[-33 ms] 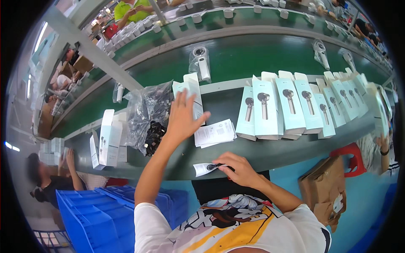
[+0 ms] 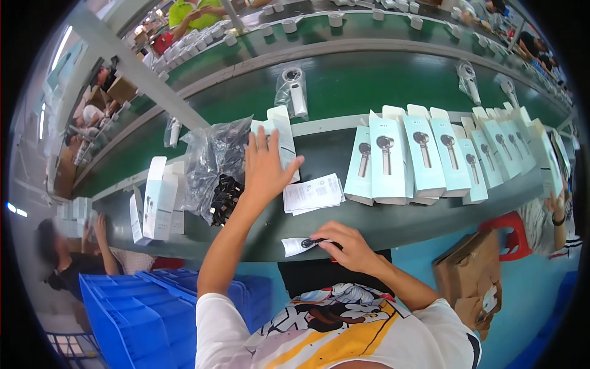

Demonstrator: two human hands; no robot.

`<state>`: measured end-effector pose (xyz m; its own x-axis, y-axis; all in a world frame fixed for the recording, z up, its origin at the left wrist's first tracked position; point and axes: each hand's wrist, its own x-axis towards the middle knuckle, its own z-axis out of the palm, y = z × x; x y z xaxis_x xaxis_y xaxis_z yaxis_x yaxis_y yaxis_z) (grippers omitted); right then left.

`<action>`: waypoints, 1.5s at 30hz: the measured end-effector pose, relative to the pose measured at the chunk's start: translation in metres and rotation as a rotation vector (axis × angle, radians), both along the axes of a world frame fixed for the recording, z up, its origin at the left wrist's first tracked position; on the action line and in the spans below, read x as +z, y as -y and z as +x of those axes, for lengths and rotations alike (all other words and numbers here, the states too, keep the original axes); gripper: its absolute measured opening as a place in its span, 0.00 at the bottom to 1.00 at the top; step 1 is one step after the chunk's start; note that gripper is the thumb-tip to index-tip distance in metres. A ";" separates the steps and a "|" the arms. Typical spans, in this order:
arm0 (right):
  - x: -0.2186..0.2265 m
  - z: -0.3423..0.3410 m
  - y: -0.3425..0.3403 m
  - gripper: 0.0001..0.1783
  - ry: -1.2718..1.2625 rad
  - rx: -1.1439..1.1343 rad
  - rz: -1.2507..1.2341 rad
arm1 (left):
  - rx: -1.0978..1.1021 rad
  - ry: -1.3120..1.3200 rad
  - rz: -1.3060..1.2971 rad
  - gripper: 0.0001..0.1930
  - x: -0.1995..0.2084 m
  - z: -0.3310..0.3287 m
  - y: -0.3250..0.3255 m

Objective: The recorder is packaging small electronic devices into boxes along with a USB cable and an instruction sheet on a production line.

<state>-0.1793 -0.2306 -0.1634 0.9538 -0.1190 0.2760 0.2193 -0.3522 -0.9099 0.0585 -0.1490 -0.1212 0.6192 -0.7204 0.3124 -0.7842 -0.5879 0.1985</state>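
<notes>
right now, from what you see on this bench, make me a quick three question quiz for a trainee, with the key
1. True or false: the right hand holds a black cable while the left hand is open with its thumb out.

2. Choose one. The printed sheets lie:
a) inside a blue crate
b) between the left hand and the row of pale blue boxes
c) on the floor

3. Fill in the colour: the bagged white handheld device nearest the left hand lies on a ___ belt.

Key: 1 true; 2 b; 3 green
</notes>
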 end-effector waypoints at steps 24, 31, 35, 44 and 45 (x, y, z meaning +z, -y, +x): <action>0.064 0.052 0.024 0.09 0.319 -0.354 -0.090 | -0.189 0.043 0.025 0.28 0.018 -0.067 -0.118; 0.026 0.046 0.024 0.10 0.182 -0.311 0.040 | -0.201 -0.065 -0.052 0.32 0.007 -0.072 -0.132; 0.026 0.031 0.029 0.11 0.150 -0.309 0.025 | -0.266 -0.105 0.105 0.45 0.017 -0.082 -0.139; 0.055 -0.003 0.039 0.11 0.333 -0.286 -0.005 | -0.003 -0.304 0.059 0.44 0.023 -0.089 -0.169; 0.059 -0.003 0.043 0.11 0.339 -0.300 -0.041 | -0.007 -0.241 0.052 0.44 0.023 -0.088 -0.174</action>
